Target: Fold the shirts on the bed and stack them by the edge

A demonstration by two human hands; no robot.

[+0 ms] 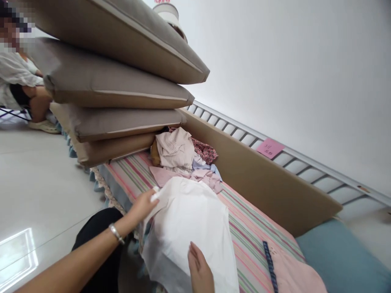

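Observation:
A thin white garment [191,224] lies spread over the striped bedding and hangs past its near edge; its exact kind cannot be made out. At its upper left edge my left hand [146,204] is closed, pinching a fold of the fabric. My right hand [200,266] is over the garment's lower part with its fingers stretched out, gripping nothing; whether it touches the cloth is unclear. Just beyond the garment is a heap of crumpled clothes: a pink piece [207,179], a pale striped piece [175,148] and a dark floral piece [205,150].
Grey-brown cushions [131,122] are stacked at the far left end. A tan board [259,175] and a metal rail [235,130] run along the wall. Pink cloth [295,268] and a teal pillow [342,252] lie at right. Another person [18,81] sits at far left.

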